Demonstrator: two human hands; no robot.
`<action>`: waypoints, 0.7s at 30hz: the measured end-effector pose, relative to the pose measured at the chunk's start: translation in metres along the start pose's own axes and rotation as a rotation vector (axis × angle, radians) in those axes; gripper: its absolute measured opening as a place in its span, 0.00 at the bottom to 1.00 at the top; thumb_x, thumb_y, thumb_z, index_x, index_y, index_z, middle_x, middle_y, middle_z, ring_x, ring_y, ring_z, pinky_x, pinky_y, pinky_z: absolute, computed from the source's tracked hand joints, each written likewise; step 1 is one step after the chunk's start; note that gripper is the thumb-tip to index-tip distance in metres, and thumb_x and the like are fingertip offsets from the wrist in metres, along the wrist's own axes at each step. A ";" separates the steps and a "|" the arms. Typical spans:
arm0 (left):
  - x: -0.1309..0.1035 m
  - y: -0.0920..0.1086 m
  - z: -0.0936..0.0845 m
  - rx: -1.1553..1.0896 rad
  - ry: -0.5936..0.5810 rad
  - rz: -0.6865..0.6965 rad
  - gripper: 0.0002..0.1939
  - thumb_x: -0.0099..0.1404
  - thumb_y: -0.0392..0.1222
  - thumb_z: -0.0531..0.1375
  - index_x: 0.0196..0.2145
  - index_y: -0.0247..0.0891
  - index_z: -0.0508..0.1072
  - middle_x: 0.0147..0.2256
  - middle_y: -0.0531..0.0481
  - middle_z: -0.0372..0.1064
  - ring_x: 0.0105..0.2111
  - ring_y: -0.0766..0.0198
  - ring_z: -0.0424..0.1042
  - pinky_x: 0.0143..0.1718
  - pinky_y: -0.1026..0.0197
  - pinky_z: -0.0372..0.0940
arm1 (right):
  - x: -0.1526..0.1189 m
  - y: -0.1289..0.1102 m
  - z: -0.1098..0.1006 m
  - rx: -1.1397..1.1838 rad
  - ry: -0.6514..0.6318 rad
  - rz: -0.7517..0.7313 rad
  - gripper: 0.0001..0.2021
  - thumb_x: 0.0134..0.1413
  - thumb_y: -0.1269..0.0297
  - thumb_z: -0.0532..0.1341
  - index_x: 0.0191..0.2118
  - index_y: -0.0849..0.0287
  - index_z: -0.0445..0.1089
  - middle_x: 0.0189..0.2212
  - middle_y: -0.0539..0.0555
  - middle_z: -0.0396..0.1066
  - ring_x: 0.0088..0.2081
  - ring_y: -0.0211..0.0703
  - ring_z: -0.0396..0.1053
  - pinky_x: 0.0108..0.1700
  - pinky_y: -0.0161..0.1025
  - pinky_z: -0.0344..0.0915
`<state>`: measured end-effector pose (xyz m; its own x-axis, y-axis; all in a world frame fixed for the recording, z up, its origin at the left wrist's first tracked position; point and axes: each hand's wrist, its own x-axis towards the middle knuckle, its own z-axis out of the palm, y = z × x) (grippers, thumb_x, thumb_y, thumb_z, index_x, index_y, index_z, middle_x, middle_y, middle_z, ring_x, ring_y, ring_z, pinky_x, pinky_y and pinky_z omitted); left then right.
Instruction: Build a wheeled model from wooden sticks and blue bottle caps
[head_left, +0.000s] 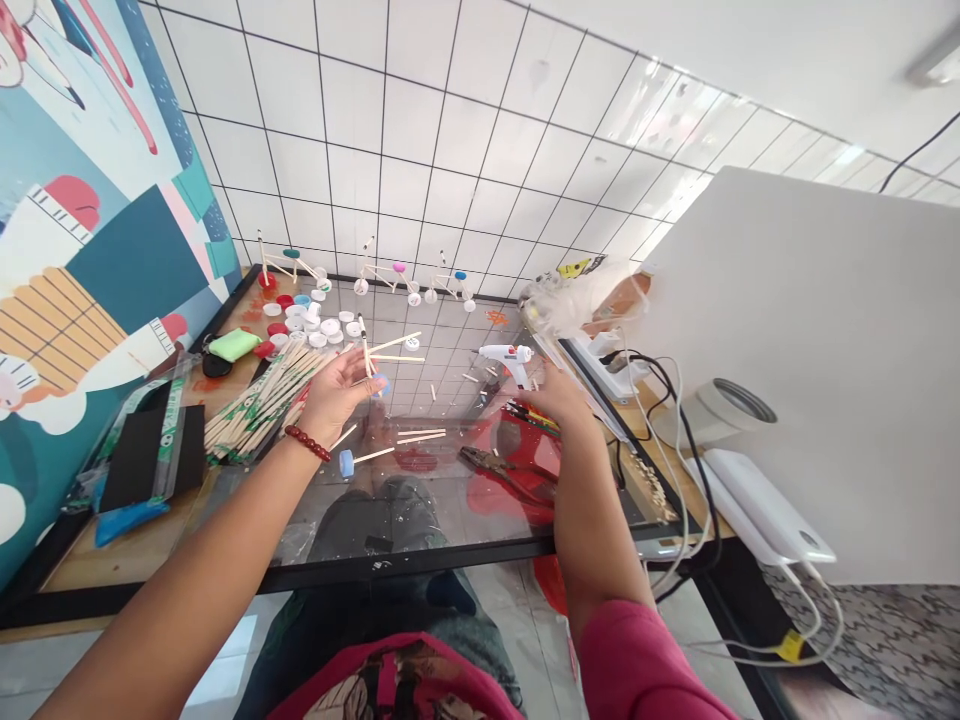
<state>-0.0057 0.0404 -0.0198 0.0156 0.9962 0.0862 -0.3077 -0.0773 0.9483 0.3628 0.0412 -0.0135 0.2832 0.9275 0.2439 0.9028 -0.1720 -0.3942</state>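
My left hand (341, 388) pinches a small frame of wooden sticks (394, 347) with a blue bottle cap (381, 386) at its base, raised over the glass tabletop. My right hand (556, 398) is beside the handle of a white glue gun (507, 353); its fingers are blurred, and I cannot tell whether they touch it. Under my left hand lies another blue cap (346, 463) with a stick attached. Two loose sticks (421, 437) lie to its right. A white cap (412, 343) sits just beyond the held frame.
Finished-looking stick-and-cap models (397, 270) line the back edge. White and red caps (300, 322) and a bundle of wooden sticks (262, 400) lie left. Pliers (506, 473) rest in front. A power strip (611, 370), cables and a white paper-roll-like cylinder (712, 412) occupy the right.
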 end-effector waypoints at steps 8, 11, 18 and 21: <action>0.000 0.001 0.000 0.001 -0.003 0.022 0.33 0.39 0.38 0.76 0.45 0.38 0.75 0.42 0.48 0.74 0.43 0.59 0.72 0.40 0.60 0.69 | -0.039 -0.085 0.002 0.146 -0.248 -0.369 0.08 0.55 0.69 0.63 0.36 0.54 0.81 0.38 0.55 0.81 0.41 0.48 0.76 0.46 0.42 0.68; -0.001 0.001 0.000 0.010 -0.013 0.019 0.33 0.39 0.39 0.76 0.45 0.38 0.75 0.44 0.47 0.75 0.44 0.58 0.72 0.40 0.59 0.69 | -0.031 -0.113 0.029 0.136 -0.363 -0.372 0.12 0.51 0.72 0.67 0.42 0.56 0.81 0.37 0.55 0.80 0.39 0.47 0.75 0.44 0.40 0.68; 0.001 0.001 -0.001 0.032 -0.015 0.021 0.34 0.38 0.40 0.77 0.45 0.39 0.75 0.45 0.46 0.75 0.45 0.57 0.72 0.42 0.57 0.70 | -0.014 -0.118 0.054 0.171 -0.500 -0.313 0.22 0.45 0.73 0.71 0.50 0.59 0.79 0.33 0.51 0.77 0.31 0.39 0.71 0.38 0.36 0.67; 0.000 0.001 0.000 0.064 -0.041 0.018 0.32 0.40 0.41 0.77 0.44 0.38 0.75 0.44 0.45 0.75 0.46 0.56 0.73 0.44 0.56 0.70 | -0.017 -0.113 0.059 0.238 -0.459 -0.304 0.16 0.47 0.70 0.70 0.45 0.57 0.80 0.30 0.49 0.76 0.31 0.38 0.70 0.39 0.36 0.67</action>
<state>-0.0063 0.0402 -0.0185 0.0504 0.9921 0.1145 -0.2467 -0.0987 0.9641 0.2369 0.0648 -0.0257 -0.1927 0.9812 -0.0096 0.8089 0.1533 -0.5676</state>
